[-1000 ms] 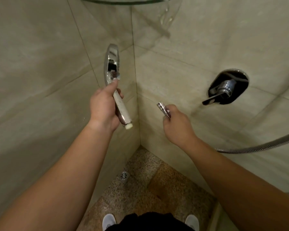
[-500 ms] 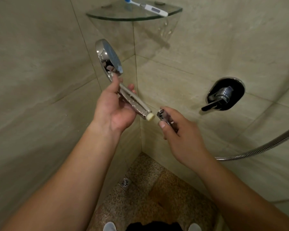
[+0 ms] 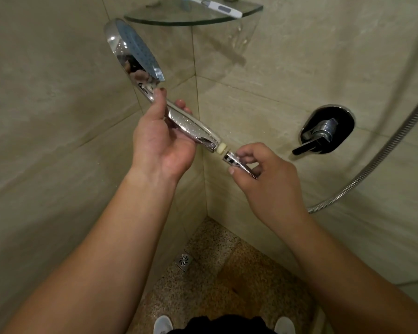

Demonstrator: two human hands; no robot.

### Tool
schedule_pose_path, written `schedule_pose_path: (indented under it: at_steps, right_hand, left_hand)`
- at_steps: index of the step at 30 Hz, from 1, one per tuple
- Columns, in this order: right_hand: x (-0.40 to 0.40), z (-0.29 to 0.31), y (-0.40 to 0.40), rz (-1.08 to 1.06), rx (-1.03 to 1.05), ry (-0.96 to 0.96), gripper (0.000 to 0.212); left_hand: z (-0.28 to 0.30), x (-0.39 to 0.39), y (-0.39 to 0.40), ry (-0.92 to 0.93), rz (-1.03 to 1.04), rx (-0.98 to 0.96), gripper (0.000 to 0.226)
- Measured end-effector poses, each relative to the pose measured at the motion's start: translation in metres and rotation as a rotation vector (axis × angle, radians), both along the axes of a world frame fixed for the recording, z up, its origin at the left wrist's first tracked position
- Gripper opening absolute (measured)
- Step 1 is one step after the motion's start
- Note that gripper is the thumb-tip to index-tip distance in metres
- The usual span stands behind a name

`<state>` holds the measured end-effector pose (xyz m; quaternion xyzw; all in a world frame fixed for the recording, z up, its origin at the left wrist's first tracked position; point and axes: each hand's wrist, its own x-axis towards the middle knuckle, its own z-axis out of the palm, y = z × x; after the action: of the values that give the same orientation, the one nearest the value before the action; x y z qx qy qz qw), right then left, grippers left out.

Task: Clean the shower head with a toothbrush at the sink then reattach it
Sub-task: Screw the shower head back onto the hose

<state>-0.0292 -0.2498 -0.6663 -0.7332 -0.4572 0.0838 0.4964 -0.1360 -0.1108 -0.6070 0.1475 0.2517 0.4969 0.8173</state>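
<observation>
Setting: a tiled shower corner seen from above, with a speckled floor below.
Left hand (image 3: 162, 138): grips the handle of the shower head (image 3: 140, 61), thumb laid along the top of the handle, fingertips showing on its far side.
Shower head: chrome, held up in the air in front of the corner where the two walls meet; its round face tilts up toward the left wall, the handle slants down to the right, ending in a pale threaded tip (image 3: 221, 148).
Right hand (image 3: 266, 172): pinches the hose connector (image 3: 231, 158) between thumb and curled fingers.
Hose connector: chrome nut, touching or just short of the pale tip; whether the threads have caught cannot be told.
Hose (image 3: 381, 160): ribbed metal, it runs from behind the right hand and curves up along the right wall to the frame's right edge.
Toothbrush (image 3: 212, 4): white with a blue head, lying on the glass corner shelf (image 3: 193, 19), above the shower head.
Mixer lever (image 3: 321, 136): chrome handle on a dark plate on the right wall, just right of the right hand.
Drain (image 3: 184, 262): small metal grate in the floor near the corner.
Shoes (image 3: 163, 324): two white toes at the bottom edge.
</observation>
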Motion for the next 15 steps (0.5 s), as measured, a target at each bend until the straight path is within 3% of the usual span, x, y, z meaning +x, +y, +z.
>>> schedule_pose_path:
  at_steps: [10, 15]
  right_hand:
    - [-0.001, 0.014, 0.005, -0.022, 0.073, -0.072, 0.021]
    - [-0.001, 0.015, 0.011, 0.01, 0.115, 0.121, 0.022]
  left_hand:
    - [0.012, 0.005, -0.006, -0.031, 0.019, 0.014, 0.01]
    - [0.014, 0.006, -0.008, -0.031, 0.026, 0.024, 0.011]
